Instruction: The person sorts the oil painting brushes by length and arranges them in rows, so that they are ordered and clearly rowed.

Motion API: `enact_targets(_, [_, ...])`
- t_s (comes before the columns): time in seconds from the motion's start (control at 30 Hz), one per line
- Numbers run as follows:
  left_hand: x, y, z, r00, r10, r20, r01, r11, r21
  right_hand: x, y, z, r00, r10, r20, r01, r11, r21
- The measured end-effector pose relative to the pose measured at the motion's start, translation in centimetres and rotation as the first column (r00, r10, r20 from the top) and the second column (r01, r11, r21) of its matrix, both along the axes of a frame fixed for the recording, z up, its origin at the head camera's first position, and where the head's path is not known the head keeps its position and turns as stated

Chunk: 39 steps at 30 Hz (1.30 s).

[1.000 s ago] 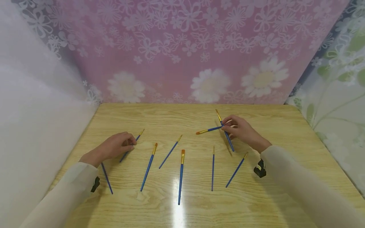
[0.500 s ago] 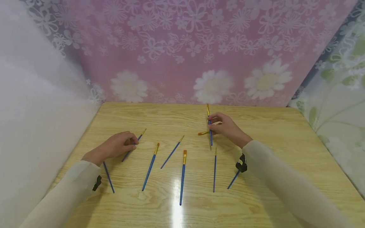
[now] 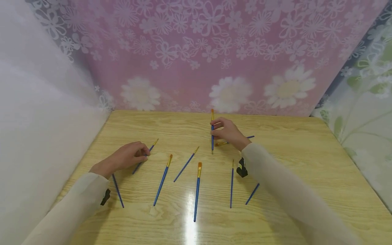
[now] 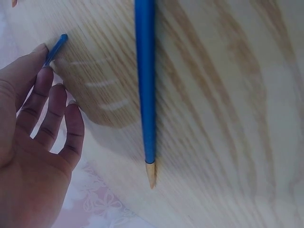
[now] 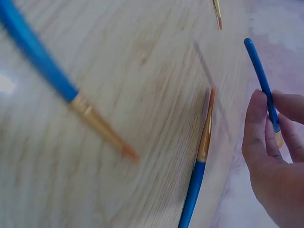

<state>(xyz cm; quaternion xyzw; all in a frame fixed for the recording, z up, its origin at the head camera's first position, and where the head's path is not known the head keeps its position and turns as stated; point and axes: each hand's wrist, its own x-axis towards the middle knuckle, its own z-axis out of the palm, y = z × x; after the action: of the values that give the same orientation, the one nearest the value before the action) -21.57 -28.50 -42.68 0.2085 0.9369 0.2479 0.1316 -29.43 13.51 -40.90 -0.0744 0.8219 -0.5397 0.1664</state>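
My right hand [image 3: 228, 132] pinches a blue-handled paintbrush [image 3: 212, 143] between thumb and fingers near the back of the table. Its bristles point away, and in the right wrist view its handle [image 5: 258, 64] is raised above the wood. A flat paintbrush [image 3: 221, 144] lies under that hand, partly hidden. On the left, my left hand [image 3: 125, 158] holds a thin paintbrush [image 3: 155, 142], bristles toward the back right. In the left wrist view, thumb and index finger meet at its handle [image 4: 57, 48]. Beside that wrist another paintbrush [image 3: 118, 191] lies partly covered by the arm.
Across the wooden table [image 3: 284, 146], several paintbrushes lie apart: a round one [image 3: 162, 182], a thin one [image 3: 186, 164], a wide flat one [image 3: 197, 190], and a slim one [image 3: 232, 183]. One more paintbrush [image 3: 252, 194] is half hidden by the right sleeve. A pink flowered curtain [image 3: 183, 68] hangs behind.
My right hand has moved left with its paintbrush, which has swung from slanting to pointing straight away. The flat paintbrush's handle end now shows behind that hand. The left hand stays in place.
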Motion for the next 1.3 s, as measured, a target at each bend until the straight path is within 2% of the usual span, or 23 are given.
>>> enact_targets(0.3, [0.0,0.1,0.0,1.000,-0.010,-0.002,0.010,1.000,0.008,-1.1,-2.2,-0.5,0.999,-0.033,-0.025,0.035,0.996,0.078])
enact_targets(0.53, [0.0,0.0,-0.1,1.000,0.006,0.013,-0.006,1.000,0.006,-1.9,-3.2,-1.1,0.998,-0.061,-0.023,0.063,0.986,0.152])
enact_targets(0.93, [-0.4,-0.2,-0.6,0.999,0.015,0.035,-0.015,1.000,0.007,-1.7,-3.7,-2.0,0.995,-0.079,-0.057,0.089,0.972,0.218])
enact_targets(1.13, [-0.4,-0.2,-0.7,0.999,0.018,0.041,-0.018,1.000,0.009,-1.5,-3.8,-2.1,0.994,-0.036,-0.101,0.063,0.956,0.287])
enact_targets(1.3, [-0.3,-0.3,-0.6,0.999,0.016,0.038,-0.016,1.000,0.005,-1.3,-3.8,-2.1,0.993,-0.024,-0.117,0.058,0.953,0.298])
